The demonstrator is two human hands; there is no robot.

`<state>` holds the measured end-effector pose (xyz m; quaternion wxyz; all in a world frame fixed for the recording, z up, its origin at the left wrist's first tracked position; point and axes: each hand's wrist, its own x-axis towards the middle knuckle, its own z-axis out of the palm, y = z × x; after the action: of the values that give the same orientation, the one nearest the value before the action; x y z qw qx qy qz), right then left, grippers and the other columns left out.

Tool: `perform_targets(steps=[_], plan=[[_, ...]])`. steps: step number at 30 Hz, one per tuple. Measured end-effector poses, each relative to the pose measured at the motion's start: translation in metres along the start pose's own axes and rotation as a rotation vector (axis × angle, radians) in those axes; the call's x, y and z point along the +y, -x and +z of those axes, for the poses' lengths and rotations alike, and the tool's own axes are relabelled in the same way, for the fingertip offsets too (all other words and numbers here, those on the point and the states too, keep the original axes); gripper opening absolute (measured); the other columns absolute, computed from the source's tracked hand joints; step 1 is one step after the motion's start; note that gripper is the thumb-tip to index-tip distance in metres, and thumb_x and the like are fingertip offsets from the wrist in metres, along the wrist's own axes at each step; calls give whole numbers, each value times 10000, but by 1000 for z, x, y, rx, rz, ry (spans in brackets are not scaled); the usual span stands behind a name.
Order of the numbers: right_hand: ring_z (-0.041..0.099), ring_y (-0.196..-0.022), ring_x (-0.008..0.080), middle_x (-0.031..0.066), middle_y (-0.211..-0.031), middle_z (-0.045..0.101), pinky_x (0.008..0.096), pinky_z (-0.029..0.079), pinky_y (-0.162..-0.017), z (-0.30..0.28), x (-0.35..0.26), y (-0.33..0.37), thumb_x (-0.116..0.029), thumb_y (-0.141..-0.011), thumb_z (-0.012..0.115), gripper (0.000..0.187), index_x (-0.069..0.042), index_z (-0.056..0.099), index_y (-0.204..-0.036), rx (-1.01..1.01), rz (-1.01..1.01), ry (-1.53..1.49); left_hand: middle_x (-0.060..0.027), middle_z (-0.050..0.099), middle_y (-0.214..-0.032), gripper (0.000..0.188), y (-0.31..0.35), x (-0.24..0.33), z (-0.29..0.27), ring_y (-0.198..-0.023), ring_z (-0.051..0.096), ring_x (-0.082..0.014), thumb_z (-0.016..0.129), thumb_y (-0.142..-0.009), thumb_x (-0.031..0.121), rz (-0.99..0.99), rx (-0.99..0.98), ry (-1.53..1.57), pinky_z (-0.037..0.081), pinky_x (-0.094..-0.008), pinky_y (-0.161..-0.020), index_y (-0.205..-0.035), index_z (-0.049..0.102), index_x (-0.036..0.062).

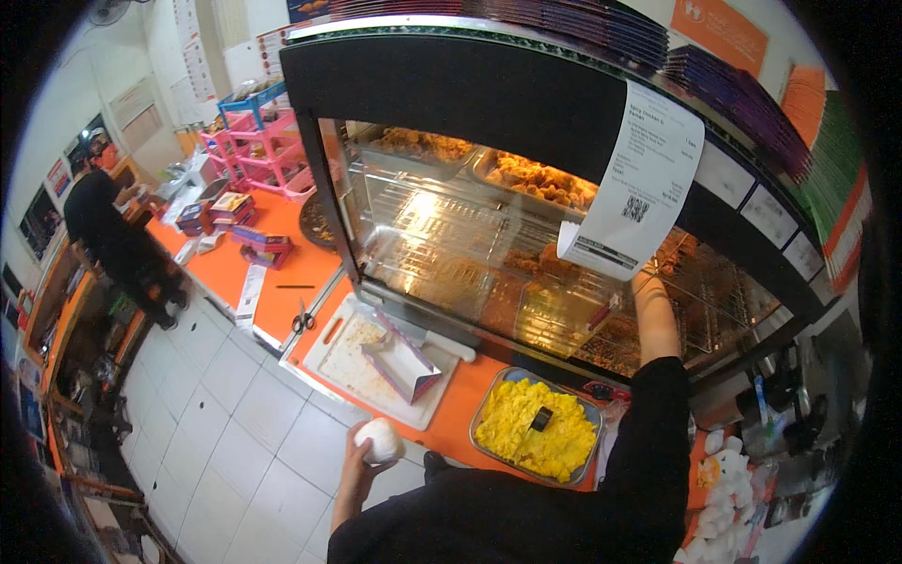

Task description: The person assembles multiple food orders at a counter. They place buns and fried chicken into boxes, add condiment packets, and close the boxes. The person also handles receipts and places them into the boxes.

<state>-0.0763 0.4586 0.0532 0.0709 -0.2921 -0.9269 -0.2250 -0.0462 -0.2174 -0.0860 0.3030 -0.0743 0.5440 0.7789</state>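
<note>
My left hand (354,462) is closed around a round white bundle (380,441), which looks like a portion of rice wrapped in paper, low over the floor side of the counter. My right arm reaches up into the glass-fronted warming cabinet (442,94). Only the edge of my right hand (646,285) shows; its fingers are hidden behind a hanging paper receipt (635,179). Inside, fried chicken (536,179) lies in trays on the upper rack, with more browned food below. Between my arms stands a metal tray of yellow scrambled egg (526,432) with a black handle sticking out.
An open takeaway box (402,367) lies on a white cutting board (352,352), near a knife handle (453,347) and scissors (303,318). Pink stacking baskets (268,155) stand farther along the orange counter. A person in black (108,211) stands at the far left.
</note>
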Motion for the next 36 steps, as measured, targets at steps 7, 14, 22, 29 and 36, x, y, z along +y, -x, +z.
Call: perform_targets(steps=[7, 14, 22, 29, 36], plan=[[496, -1279, 311, 108, -1464, 459, 410, 412, -1075, -20, 4, 28, -350, -924, 531, 581, -148, 394, -1451, -126, 86, -80, -127, 471, -1359, 594, -61, 41, -20, -1159, 554, -360, 578, -893, 386, 22, -39, -113, 551, -496, -854, -1404, 328, 216], [513, -1262, 320, 108, -1444, 482, 406, 426, -1060, -54, 1, 118, -392, -895, 578, 625, -143, 402, -1441, -57, 190, -212, -130, 462, -1335, 519, -165, 100, -15, -1194, 508, -289, 609, -940, 178, 102, -435, -429, 573, -475, -824, -1396, 361, 175], [514, -1273, 272, 104, -1364, 551, 394, 454, -1033, -63, -39, 310, -155, -878, 656, 591, -204, 438, -1425, 632, 709, -888, -122, 516, -1283, 581, -284, 110, 10, -1086, 585, -226, 677, -919, 210, -69, -679, -857, 597, -390, -716, -1392, 367, 73], [597, -1111, 284, 135, -1203, 581, 463, 544, -928, -89, -185, 404, -47, -915, 584, 406, -81, 539, -1316, 330, 801, -1100, -167, 378, -1497, 750, -345, 83, 13, -1243, 513, -364, 718, -879, 269, -68, -878, -1055, 599, -481, -792, -1472, 306, 66], [629, -1057, 269, 127, -1219, 579, 429, 578, -873, -126, -354, 393, -67, -842, 690, 509, 20, 502, -1307, -182, 870, -2198, -375, 487, -1287, 706, -354, 65, 4, -1164, 525, -497, 618, -877, 406, 480, -881, -1631, 456, -497, -979, -1306, 396, -108]])
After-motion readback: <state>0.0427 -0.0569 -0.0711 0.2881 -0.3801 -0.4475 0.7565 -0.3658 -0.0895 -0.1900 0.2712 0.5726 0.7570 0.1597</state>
